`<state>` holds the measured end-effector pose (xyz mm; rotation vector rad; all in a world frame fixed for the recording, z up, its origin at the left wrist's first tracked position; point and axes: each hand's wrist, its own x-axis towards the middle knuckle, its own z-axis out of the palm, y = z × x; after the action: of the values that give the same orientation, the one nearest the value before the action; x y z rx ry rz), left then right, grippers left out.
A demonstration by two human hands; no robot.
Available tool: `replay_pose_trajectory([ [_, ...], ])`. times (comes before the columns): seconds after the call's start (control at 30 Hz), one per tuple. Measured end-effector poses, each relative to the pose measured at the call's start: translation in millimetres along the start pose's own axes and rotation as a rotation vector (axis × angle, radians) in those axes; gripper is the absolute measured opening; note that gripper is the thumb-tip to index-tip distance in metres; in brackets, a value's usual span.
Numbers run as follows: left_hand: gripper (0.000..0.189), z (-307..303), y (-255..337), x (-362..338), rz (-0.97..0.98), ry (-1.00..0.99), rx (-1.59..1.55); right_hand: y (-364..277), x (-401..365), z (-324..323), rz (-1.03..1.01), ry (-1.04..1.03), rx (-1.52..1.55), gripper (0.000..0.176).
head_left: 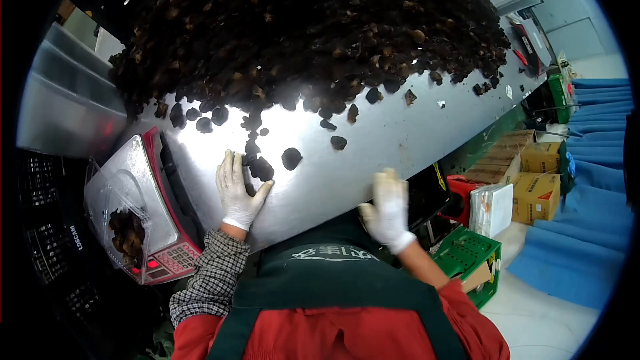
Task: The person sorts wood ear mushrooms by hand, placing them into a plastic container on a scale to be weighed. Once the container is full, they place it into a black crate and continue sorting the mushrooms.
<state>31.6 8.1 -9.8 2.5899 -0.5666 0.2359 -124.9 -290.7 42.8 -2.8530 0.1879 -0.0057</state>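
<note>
My left hand, in a white glove, lies on the metal table with its fingers stretched out and thumb apart. Just beside its fingertips are loose dark, rounded pieces that look like wood ear mushrooms; I cannot see any in the hand. Over the table's near edge is my right hand, also white-gloved and a little blurred. Its fingers point away from me, the thumb sticks out to the left, and nothing shows in it. A large heap of the same dark pieces covers the far side of the table.
At left, a red-edged scale carries a clear plastic container with brown pieces inside. A translucent bin stands behind it. Right of the table are a green crate, cardboard boxes and a blue curtain.
</note>
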Motion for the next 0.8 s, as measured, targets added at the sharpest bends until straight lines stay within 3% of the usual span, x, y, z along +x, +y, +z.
replay_pose_trajectory([
  [0.07, 0.094, 0.7, 0.8, -1.0, -0.001, -0.004, 0.004, -34.1, 26.4, 24.6, -0.117, -0.056, 0.064, 0.081],
  [0.13, 0.093, -0.4, -2.2, -0.6, 0.012, -0.012, 0.015, -25.5, 31.5, 32.1, -0.16, -0.106, -0.011, 0.078],
  [0.27, 0.094, 0.0, -0.3, -0.2, 0.02, -0.02, 0.03, 108.3, -1.3, 3.7, 0.545, 0.136, -0.299, 0.071],
  [0.3, 0.094, -0.2, -0.2, 1.2, 0.019, -0.016, 0.032, 143.2, -18.7, 12.0, 0.563, 0.237, -0.502, 0.068],
  [0.37, 0.094, -1.6, -1.7, 0.0, 0.013, -0.011, 0.027, 111.3, 8.5, -24.0, 0.359, 0.225, -0.305, 0.065],
  [0.43, 0.093, -0.3, -0.7, 1.3, 0.008, 0.005, 0.0, 61.2, 47.5, -6.4, 0.053, 0.3, -0.054, 0.059],
  [0.5, 0.092, 0.9, -1.4, 2.1, 0.019, 0.015, -0.002, 4.5, 91.1, 6.9, -0.099, 0.263, 0.151, 0.041],
  [0.6, 0.091, -1.0, -1.9, 0.8, 0.013, 0.003, 0.01, -30.9, 150.2, 24.1, -0.057, 0.344, 0.306, 0.024],
  [0.7, 0.091, -1.0, -1.1, 1.6, 0.004, -0.001, 0.0, -21.3, 175.6, 28.5, -0.106, 0.103, 0.168, 0.02],
  [0.73, 0.091, -1.4, -1.2, 2.2, -0.001, 0.003, -0.008, -11.3, 176.6, 34.4, -0.103, 0.197, 0.338, 0.014],
  [0.77, 0.09, -1.6, -0.8, 1.3, -0.01, 0.005, -0.016, -7.4, 174.3, 32.0, 0.03, 0.201, 0.539, 0.011],
  [0.8, 0.09, -1.9, -0.4, 0.8, -0.013, 0.007, -0.015, -8.6, 175.7, 13.2, 0.242, 0.017, 0.819, 0.013],
])
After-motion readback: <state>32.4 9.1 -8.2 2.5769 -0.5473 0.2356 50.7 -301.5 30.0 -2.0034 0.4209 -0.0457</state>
